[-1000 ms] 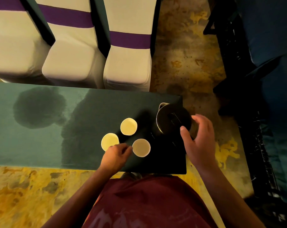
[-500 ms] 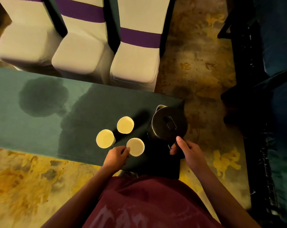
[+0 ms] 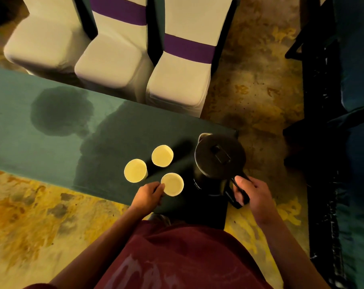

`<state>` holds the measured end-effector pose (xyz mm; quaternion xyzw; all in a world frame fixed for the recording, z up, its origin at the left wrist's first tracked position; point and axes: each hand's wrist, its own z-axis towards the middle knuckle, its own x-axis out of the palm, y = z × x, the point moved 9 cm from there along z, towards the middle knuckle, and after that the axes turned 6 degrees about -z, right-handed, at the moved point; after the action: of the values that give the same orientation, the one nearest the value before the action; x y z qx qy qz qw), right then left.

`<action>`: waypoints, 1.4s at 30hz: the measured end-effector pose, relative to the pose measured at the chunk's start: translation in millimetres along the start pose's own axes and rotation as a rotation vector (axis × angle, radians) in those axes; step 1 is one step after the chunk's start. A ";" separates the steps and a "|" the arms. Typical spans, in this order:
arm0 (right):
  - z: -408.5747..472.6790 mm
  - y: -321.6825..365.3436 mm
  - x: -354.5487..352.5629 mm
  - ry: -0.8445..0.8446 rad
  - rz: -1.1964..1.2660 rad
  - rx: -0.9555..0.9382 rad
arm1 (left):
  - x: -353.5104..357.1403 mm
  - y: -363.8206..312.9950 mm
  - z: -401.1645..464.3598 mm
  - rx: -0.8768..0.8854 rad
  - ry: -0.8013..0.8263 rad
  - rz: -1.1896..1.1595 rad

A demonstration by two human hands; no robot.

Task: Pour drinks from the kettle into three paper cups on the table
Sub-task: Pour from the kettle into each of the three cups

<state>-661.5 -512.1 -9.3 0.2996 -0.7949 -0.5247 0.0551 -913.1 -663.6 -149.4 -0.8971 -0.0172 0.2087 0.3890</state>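
At the near corner of the green-clothed table (image 3: 51, 130) stands the dark, round-lidded metal kettle (image 3: 219, 156), spout turned away from the person. The right hand (image 3: 253, 191) has its fingers wrapped around the black handle, seemingly ready to lift. The left hand (image 3: 148, 195) pinches the nearest pale paper cup (image 3: 172, 184) at its side, likely steadying it. Two more pale paper cups (image 3: 135, 170) stand clustered just beside it, untouched; whether anything is in them I cannot tell.
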 end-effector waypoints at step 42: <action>-33.9 8.8 50.1 0.238 -0.629 -0.058 | -11.6 0.2 0.0 0.111 -0.041 0.108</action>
<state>-692.4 -563.6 2.0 0.5876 -0.6364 -0.4996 -0.0083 -923.7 -666.0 -145.4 -0.8692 0.0348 0.2485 0.4260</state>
